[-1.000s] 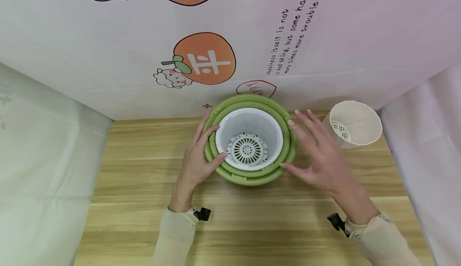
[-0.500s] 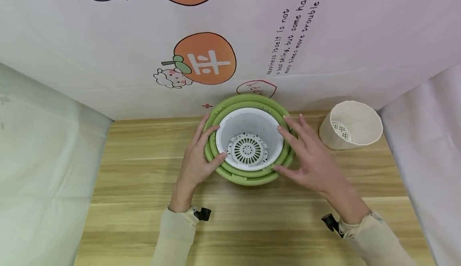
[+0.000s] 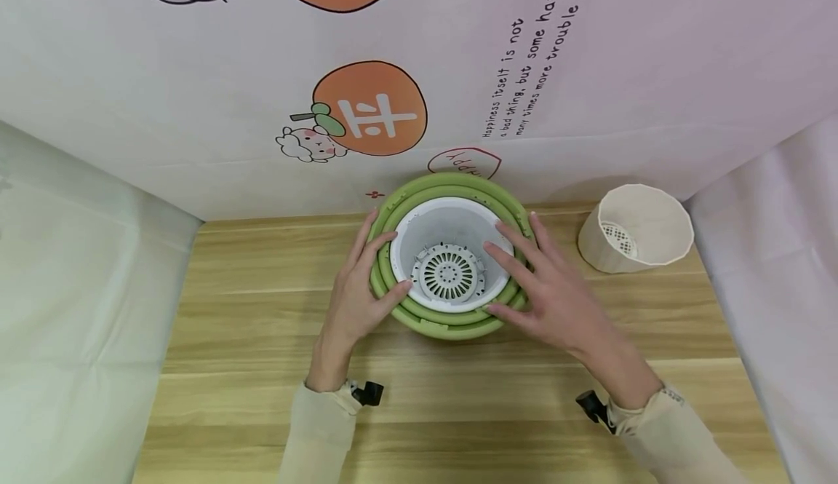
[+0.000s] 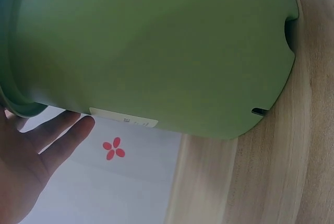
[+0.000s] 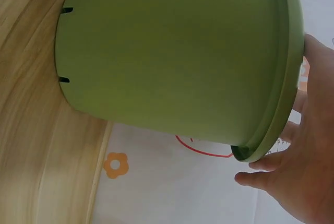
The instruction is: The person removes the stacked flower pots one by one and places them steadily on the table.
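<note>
Pot [image 3: 452, 225], white with slotted base [image 3: 448, 273], inside green rims [image 3: 452, 330]

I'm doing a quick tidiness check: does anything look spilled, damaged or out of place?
Nothing stands out. The white pot sits inside the green pots, the cream pot stands upright to their right, and no spill or crack shows.
</note>
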{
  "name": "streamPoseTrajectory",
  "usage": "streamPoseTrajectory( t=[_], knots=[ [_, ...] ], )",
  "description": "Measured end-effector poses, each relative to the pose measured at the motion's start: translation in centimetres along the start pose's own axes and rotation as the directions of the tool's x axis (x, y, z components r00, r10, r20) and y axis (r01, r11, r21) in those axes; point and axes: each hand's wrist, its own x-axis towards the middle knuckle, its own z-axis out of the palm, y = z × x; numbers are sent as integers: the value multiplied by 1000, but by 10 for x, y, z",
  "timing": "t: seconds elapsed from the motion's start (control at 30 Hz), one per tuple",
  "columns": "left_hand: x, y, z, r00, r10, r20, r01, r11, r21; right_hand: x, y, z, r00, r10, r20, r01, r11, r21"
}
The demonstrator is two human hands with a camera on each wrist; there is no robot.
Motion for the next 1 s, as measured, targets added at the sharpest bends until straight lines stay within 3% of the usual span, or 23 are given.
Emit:
streamPoseTrajectory(
  t=[0.37,0.53,1.0],
  knots=[
    [-4,0,0,1000,-15,-1,15,1000,-1,1,-6,10,1000,-18,16,18,998,-57],
    [-8,1,0,1000,-21,-2,21,1000,9,0,-6,13,997,-71,4,71,996,-48],
    [-3,1,0,1000,0,-13,1,1000,7,6,-2,14,995,-99,-33,99,995,-1]
  ],
)
